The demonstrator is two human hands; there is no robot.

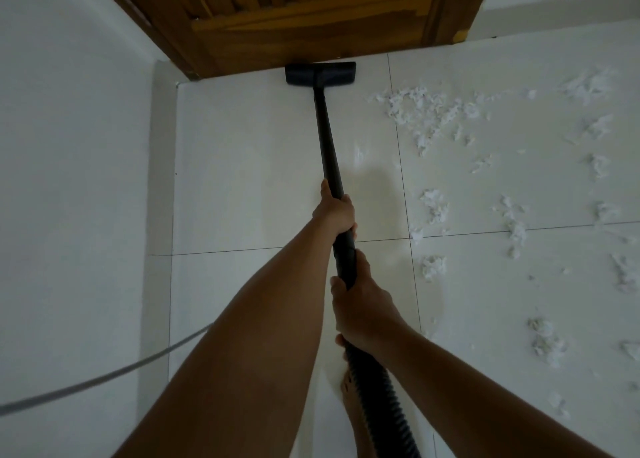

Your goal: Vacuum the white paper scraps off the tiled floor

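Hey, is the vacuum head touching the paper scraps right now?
Apart. The head view shows bare tile between the vacuum head and the nearest paper scraps.

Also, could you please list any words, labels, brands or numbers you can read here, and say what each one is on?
None: no text can be read anywhere in this view.
The vacuum head, wand and hose look plain black, with no label or brand visible.
The door and floor show no writing.
Dark specks on some scraps are too small to tell whether they are print.
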